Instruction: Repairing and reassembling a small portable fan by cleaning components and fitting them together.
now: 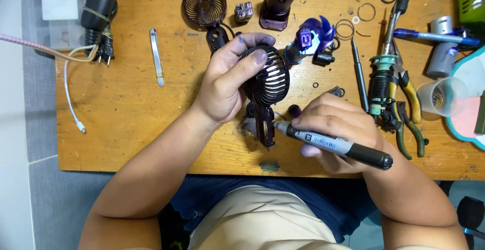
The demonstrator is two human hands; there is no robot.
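My left hand [227, 81] grips a round black fan grille [273, 78] with curved slats, held just above the wooden table [126, 103]; a dark stem hangs below it. My right hand [338, 126] holds a grey and black marker pen [336, 144], its tip pointing left and touching the dark stem [263, 126]. Both thumbs show purple ink stains. Behind the grille lies a blue-purple fan blade with motor [313, 35].
At the back stand a second dark grille [204, 3], a small battery pack [243, 11] and a dark cylindrical housing [279, 0]. Tweezers [156, 55] lie left. Pliers, a soldering iron [384, 78], a plastic cup [444, 96] and wire rings crowd the right. A plug and cables lie far left.
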